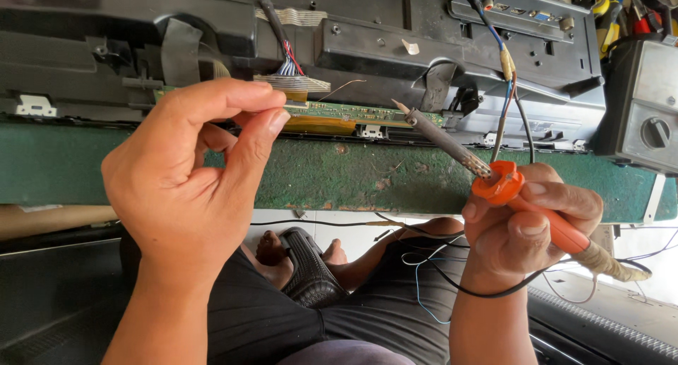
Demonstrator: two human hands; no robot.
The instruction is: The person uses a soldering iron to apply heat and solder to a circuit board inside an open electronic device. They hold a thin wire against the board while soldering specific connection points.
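right hand (522, 220) grips orange soldering iron (494, 178) | left hand (191, 181) pinched, perhaps on solder | green bench (318, 174), cluttered workshop

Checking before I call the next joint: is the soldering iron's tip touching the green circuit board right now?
No: the soldering iron in the right hand has its tip just off the circuit board.

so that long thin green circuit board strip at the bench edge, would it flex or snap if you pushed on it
The circuit board strip is long, narrow and thin, so it would probably bend a little under a push and might crack if forced. It looks light. The ribbon cable joined to it would likely tug back. The left hand pinches near its end; the right hand holds a soldering iron.
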